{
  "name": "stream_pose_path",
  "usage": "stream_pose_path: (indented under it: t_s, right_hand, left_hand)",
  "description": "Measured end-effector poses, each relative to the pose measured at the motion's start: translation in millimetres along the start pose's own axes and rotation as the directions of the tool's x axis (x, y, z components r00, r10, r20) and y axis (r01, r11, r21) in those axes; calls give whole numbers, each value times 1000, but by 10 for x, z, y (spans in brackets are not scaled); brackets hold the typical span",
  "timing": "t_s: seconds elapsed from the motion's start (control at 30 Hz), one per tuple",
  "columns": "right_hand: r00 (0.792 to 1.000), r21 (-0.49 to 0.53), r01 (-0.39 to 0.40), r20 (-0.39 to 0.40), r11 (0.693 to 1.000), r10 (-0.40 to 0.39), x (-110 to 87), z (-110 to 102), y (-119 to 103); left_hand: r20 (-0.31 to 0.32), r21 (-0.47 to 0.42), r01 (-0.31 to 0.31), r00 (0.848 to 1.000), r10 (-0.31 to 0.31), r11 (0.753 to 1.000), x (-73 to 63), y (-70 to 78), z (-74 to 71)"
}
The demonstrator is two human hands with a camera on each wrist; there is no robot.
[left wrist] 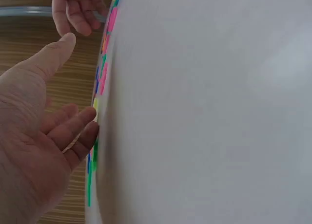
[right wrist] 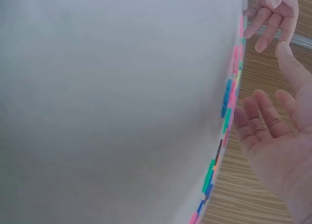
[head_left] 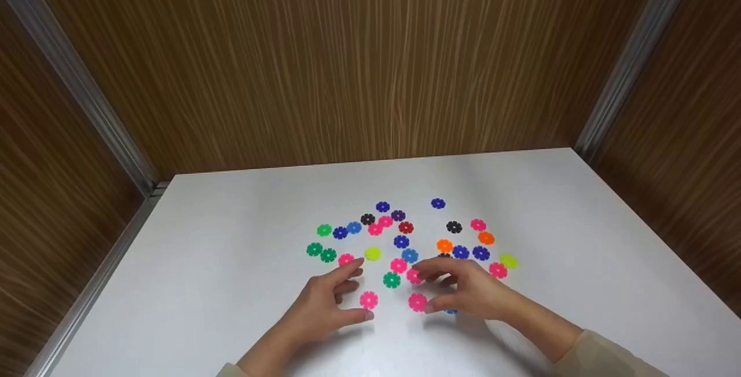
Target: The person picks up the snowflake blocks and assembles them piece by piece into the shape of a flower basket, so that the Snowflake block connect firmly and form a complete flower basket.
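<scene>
Flat, notched, brightly coloured plastic discs [head_left: 386,280] lie scattered on the smooth white table [head_left: 231,249], beyond and between my left hand [head_left: 321,306] and right hand [head_left: 472,289]. Both hands are released: the left with thumb spread from its fingers, the right with fingers loosely bent and thumb beside a pink notched disc [head_left: 414,298]. The wrist views show my bare palms [left wrist: 29,160], hidden from the head view.
</scene>
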State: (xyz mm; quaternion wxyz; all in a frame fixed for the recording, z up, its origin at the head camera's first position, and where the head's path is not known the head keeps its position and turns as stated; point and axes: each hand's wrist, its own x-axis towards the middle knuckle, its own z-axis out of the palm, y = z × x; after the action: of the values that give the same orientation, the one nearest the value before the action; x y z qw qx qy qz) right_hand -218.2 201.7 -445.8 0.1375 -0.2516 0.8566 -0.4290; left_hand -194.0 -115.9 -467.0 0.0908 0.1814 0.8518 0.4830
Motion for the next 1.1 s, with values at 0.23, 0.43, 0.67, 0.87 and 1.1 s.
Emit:
stream_pose_path:
  t_s: [0.23,0.43,0.67,0.87,1.1]
  right_hand:
    - [998,-36,-19,52,999,21,41,16,74]
    - [997,-53,-19,71,998,23,69,53,127]
    - [997,-64,45,73,997,-40,74,100,153]
    - [996,-73,61,77,995,-55,72,99,147]
    - [995,-78,59,88,995,-52,83,95,165]
  left_hand:
    - [5,5,21,1000,-21,1000,67,-56,54]
    - [30,76,63,997,-66,995,89,-76,79]
    - [44,111,26,999,-31,993,79,-107,97]
    - [63,123,-6,998,-2,992,83,-89,93]
    - [85,151,-17,996,4,988,109,-77,88]
